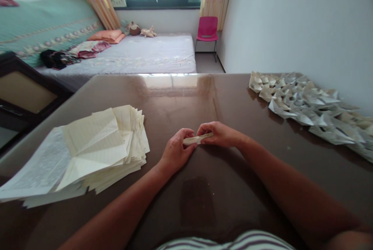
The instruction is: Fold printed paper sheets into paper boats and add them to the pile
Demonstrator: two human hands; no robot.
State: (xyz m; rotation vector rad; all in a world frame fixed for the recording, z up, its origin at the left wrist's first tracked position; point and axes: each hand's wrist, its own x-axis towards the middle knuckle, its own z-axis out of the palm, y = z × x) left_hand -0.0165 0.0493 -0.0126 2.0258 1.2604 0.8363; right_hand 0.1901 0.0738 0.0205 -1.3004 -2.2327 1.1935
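Observation:
Between my two hands, just above or on the table, is a small folded piece of cream paper (192, 140), narrow and long. My left hand (178, 147) grips its left end, thumb in front and fingers behind. Its right end is pinched by my right hand (219, 133), whose fingers curl over it. The exact folds are too small to make out. To the left lies a loose stack of creased, lined paper sheets (99, 137), the nearest one to my left hand. Rows of folded paper boats (305, 100) stand along the table's right side.
The brown glossy table (186, 102) reaches to the bed (157, 53) beyond it. A pink chair (208, 28) stands by the right wall. A dark cabinet (26, 90) is at the left, near the table's edge.

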